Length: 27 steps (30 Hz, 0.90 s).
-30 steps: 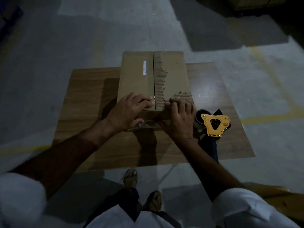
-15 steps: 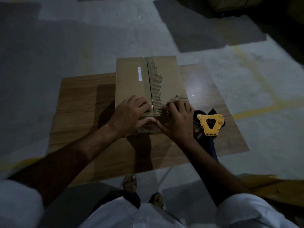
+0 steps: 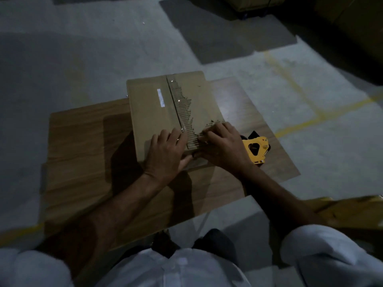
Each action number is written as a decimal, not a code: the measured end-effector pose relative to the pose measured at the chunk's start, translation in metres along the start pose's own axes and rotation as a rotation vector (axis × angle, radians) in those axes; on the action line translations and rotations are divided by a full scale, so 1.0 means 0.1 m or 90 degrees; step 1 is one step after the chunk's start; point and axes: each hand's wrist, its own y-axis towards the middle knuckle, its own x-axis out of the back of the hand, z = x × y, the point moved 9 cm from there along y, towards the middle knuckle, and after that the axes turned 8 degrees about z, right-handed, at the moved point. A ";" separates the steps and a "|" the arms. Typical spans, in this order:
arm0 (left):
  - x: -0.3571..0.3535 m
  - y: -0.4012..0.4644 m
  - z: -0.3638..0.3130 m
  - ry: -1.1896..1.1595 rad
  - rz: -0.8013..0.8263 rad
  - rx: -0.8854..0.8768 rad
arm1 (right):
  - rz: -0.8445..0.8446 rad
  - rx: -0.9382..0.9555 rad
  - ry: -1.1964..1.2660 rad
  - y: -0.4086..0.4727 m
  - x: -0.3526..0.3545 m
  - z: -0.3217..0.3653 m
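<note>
Head view: on the box [image 3: 149, 112] on the table [image 3: 83, 141], the left hand [image 3: 167, 156] presses flat, grip open, while the right hand [image 3: 224, 146] bends its fingers beside it, grip unclear.

Left grip [image 3: 165, 154] and right grip [image 3: 222, 146] lie palm-down, side by side.

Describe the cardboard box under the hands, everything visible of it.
The cardboard box is brown, corrugated and closed, lying flat on a wooden board. Its two top flaps meet at a lengthwise seam. The right flap's outer paper is torn away beside the seam, baring ribbed fluting, and the left flap carries a narrow white label. At the near end, the left hand presses on the left flap and the right hand on the torn one.
</note>
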 end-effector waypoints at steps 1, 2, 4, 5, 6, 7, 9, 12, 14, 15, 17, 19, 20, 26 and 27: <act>-0.03 -0.04 -0.02 0.021 0.019 0.008 | -0.004 -0.014 -0.016 -0.05 -0.05 0.02; -0.06 -0.06 -0.03 0.034 0.038 0.017 | -0.013 -0.025 -0.024 -0.09 -0.09 0.03; -0.07 -0.07 0.01 0.010 0.052 0.022 | -0.021 -0.035 -0.010 -0.12 -0.13 0.04; -0.05 -0.06 0.06 -0.026 0.041 0.011 | -0.024 -0.029 0.002 -0.11 -0.13 0.04; -0.02 -0.05 0.11 -0.071 0.026 -0.003 | -0.031 -0.022 0.013 -0.09 -0.10 0.02; 0.00 -0.04 0.16 -0.111 0.014 -0.016 | -0.035 -0.012 0.018 -0.05 -0.07 0.00; 0.02 -0.07 0.23 -0.138 0.005 -0.016 | -0.030 0.012 0.007 0.03 -0.03 -0.02; -0.06 -0.14 0.17 -0.066 0.058 0.043 | -0.011 0.009 -0.037 0.05 -0.07 0.04; -0.11 -0.14 0.15 -0.050 0.118 0.072 | 0.020 -0.003 -0.048 0.03 -0.10 0.05; -0.11 -0.13 0.15 -0.055 0.131 0.077 | 0.034 0.000 -0.034 0.03 -0.10 0.04; -0.04 -0.08 0.18 -0.084 0.120 0.056 | 0.040 0.031 0.042 0.10 -0.04 0.00; -0.02 -0.02 0.20 -0.122 0.123 0.025 | 0.064 0.066 0.122 0.26 0.03 -0.02; -0.05 -0.01 0.20 -0.125 0.154 0.010 | 0.092 0.084 0.137 0.32 0.02 0.00; -0.17 -0.05 0.21 -0.211 0.260 -0.052 | 0.141 0.053 0.145 0.37 -0.01 0.14; -0.16 -0.05 0.21 -0.243 0.263 -0.065 | 0.120 0.022 0.151 0.37 0.00 0.21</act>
